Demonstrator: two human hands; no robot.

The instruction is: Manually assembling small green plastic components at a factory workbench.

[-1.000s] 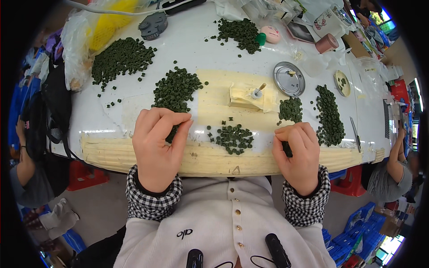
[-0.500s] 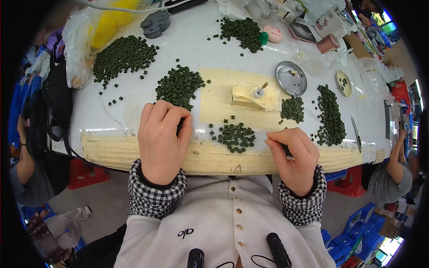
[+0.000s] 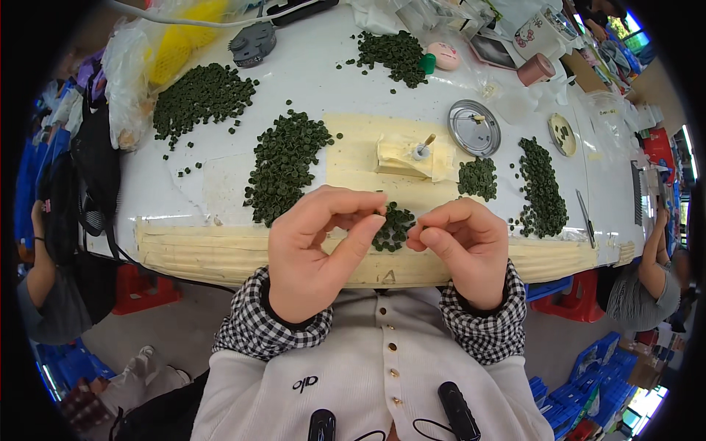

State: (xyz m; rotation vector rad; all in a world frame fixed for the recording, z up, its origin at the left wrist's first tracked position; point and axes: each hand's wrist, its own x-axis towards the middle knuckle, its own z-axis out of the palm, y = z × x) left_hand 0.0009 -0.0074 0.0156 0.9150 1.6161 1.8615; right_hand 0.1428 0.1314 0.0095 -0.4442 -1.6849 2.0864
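Observation:
My left hand (image 3: 320, 246) is closed in a pinch, thumb against fingertips; what lies between them is too small or hidden to name. Facing it, a short gap away, my right hand (image 3: 471, 246) also pinches, and a tiny dark bit shows at its fingertips. Small dark green spool-like pieces (image 3: 393, 229) lie scattered on the table between and beyond both hands. Past my left hand spreads a larger pile of green pieces (image 3: 283, 162). Straight ahead stands a block wrapped in cream tape (image 3: 401, 163), with a thin upright peg (image 3: 423, 149) in a white collar.
A round metal lid (image 3: 471, 140) and a shallow cream dish (image 3: 563, 140) sit at the far right. More green piles (image 3: 202, 103) lie about. A knife-like tool (image 3: 585, 218) rests at right. Padded cream tape (image 3: 213, 256) covers the near table edge. People sit at both sides.
My left hand has come away from the large green pile, moving right and turning toward my right hand. My right hand has shifted slightly left; the two pinches now face each other closely.

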